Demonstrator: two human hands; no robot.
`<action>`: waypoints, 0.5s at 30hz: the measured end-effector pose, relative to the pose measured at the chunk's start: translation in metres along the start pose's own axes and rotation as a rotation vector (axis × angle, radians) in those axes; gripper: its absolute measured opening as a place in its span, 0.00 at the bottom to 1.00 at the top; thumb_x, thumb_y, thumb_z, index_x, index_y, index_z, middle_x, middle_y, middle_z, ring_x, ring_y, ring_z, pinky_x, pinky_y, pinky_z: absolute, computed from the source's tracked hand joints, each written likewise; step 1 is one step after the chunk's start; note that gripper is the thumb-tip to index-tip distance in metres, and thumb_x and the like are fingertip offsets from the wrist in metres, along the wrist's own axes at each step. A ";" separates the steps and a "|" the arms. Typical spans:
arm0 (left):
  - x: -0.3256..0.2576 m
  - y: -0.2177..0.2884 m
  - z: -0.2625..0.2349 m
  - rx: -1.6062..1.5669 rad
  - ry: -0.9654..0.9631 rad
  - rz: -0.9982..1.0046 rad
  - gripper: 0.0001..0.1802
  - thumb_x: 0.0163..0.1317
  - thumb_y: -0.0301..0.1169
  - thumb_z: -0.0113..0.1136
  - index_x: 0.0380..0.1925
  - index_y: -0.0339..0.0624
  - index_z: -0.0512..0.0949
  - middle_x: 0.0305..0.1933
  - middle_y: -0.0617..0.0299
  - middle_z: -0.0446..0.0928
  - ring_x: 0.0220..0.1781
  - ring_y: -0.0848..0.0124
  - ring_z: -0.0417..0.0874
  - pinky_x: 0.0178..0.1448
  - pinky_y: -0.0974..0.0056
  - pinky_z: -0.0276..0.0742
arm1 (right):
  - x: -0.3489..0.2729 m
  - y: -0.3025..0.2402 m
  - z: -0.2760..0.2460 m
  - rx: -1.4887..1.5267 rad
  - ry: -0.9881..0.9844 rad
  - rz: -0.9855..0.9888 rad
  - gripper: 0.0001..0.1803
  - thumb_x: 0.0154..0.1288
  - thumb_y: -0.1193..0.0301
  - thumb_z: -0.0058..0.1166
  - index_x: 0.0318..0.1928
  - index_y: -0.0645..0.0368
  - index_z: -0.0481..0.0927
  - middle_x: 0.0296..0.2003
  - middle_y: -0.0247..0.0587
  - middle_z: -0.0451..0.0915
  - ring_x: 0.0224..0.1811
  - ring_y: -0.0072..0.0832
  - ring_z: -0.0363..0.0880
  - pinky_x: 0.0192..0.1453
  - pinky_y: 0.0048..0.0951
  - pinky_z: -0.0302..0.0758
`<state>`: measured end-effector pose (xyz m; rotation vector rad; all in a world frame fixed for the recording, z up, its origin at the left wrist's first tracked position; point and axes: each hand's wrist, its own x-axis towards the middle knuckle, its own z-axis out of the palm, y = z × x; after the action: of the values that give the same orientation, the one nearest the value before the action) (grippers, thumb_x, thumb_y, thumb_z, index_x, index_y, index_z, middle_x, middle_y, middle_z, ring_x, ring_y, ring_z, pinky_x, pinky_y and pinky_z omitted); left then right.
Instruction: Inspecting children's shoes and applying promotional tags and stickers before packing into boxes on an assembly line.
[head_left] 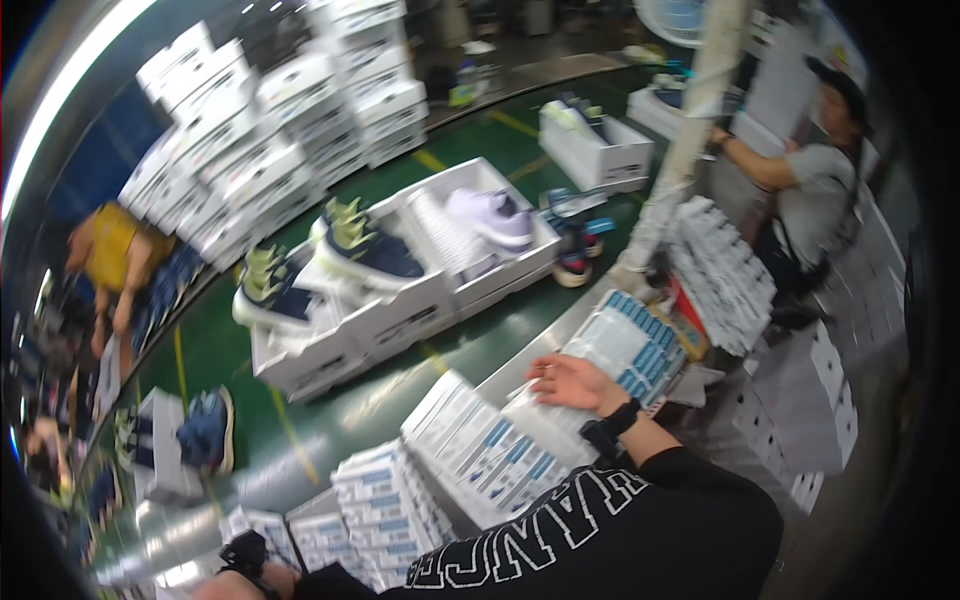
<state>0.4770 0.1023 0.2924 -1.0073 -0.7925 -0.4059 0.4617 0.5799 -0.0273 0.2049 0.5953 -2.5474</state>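
My right hand (575,385) is open over a stack of white sheets (545,415), fingers loosely stretched; I cannot tell whether it touches them. Beside it lies a plastic-wrapped white packet with blue print (620,345). More stacks of white sheets with blue print (480,435) lie to its left. At the lower left edge is my left hand (225,585), its fingers hidden, close to a small stack of white sheets (262,528). Beyond the stacks, open white shoeboxes (400,325) hold navy-and-lime sneakers (365,245) and lilac sneakers (495,220).
A green conveyor belt (440,360) carries the shoeboxes. Tall piles of white shoeboxes (240,130) stand on the far side. A pole (685,150) rises at right, near a seated person in grey (815,200). Someone in yellow (120,255) bends at far left.
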 end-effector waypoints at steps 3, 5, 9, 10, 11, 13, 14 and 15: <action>-0.089 -0.047 -0.004 0.818 -0.857 -0.537 0.12 0.66 0.25 0.57 0.47 0.36 0.70 0.57 0.44 0.71 0.61 0.51 0.71 0.68 0.51 0.65 | -0.012 -0.004 0.009 0.010 -0.147 -0.034 0.23 0.77 0.57 0.40 0.62 0.59 0.70 0.59 0.47 0.74 0.57 0.40 0.77 0.63 0.47 0.74; -0.212 -0.092 -0.028 0.890 -1.141 -0.526 0.12 0.68 0.30 0.56 0.48 0.36 0.71 0.57 0.46 0.72 0.61 0.53 0.72 0.68 0.52 0.65 | -0.036 -0.011 0.000 0.015 -0.107 -0.138 0.24 0.78 0.57 0.40 0.63 0.59 0.68 0.61 0.47 0.73 0.59 0.41 0.76 0.64 0.48 0.73; -0.428 -0.147 -0.067 0.787 -1.275 -0.503 0.22 0.65 0.40 0.60 0.53 0.39 0.73 0.60 0.48 0.72 0.64 0.53 0.70 0.69 0.50 0.64 | -0.018 -0.013 0.003 -0.049 -0.044 -0.057 0.23 0.76 0.57 0.44 0.63 0.56 0.68 0.59 0.45 0.73 0.58 0.41 0.76 0.63 0.48 0.73; -0.449 -0.152 -0.037 0.735 -1.340 -0.543 0.24 0.63 0.42 0.60 0.54 0.39 0.73 0.60 0.48 0.72 0.65 0.53 0.70 0.69 0.49 0.64 | -0.006 -0.011 0.008 -0.034 -0.054 -0.028 0.21 0.76 0.58 0.44 0.62 0.56 0.68 0.59 0.45 0.74 0.58 0.40 0.76 0.62 0.48 0.73; -0.467 -0.151 -0.009 0.690 -1.410 -0.582 0.26 0.62 0.44 0.60 0.54 0.40 0.73 0.60 0.49 0.73 0.65 0.53 0.70 0.69 0.48 0.63 | 0.004 -0.010 0.011 -0.024 -0.066 0.009 0.20 0.77 0.59 0.43 0.62 0.55 0.68 0.58 0.45 0.74 0.59 0.39 0.76 0.61 0.47 0.74; -0.487 -0.137 0.033 0.630 -1.566 -0.667 0.30 0.59 0.49 0.61 0.56 0.42 0.74 0.61 0.50 0.73 0.66 0.53 0.70 0.69 0.46 0.63 | 0.004 -0.011 0.011 -0.021 -0.077 -0.028 0.19 0.77 0.59 0.43 0.61 0.55 0.68 0.58 0.44 0.74 0.58 0.38 0.76 0.60 0.47 0.75; -0.489 -0.131 0.040 0.622 -1.654 -0.712 0.32 0.57 0.51 0.61 0.56 0.43 0.74 0.61 0.50 0.73 0.66 0.52 0.70 0.69 0.45 0.62 | 0.002 -0.012 0.009 -0.033 -0.062 -0.047 0.19 0.77 0.59 0.43 0.60 0.55 0.69 0.58 0.44 0.74 0.58 0.38 0.76 0.60 0.47 0.75; -0.484 -0.123 0.031 0.646 -1.749 -0.767 0.34 0.56 0.53 0.61 0.57 0.43 0.74 0.62 0.50 0.73 0.66 0.52 0.70 0.69 0.44 0.62 | 0.003 -0.013 0.009 -0.052 -0.058 -0.040 0.19 0.77 0.59 0.43 0.60 0.55 0.69 0.58 0.44 0.74 0.58 0.38 0.77 0.60 0.47 0.75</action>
<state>0.0666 0.0448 0.0115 -0.1574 -2.6945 0.2488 0.4525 0.5849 -0.0152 0.1021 0.6482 -2.5634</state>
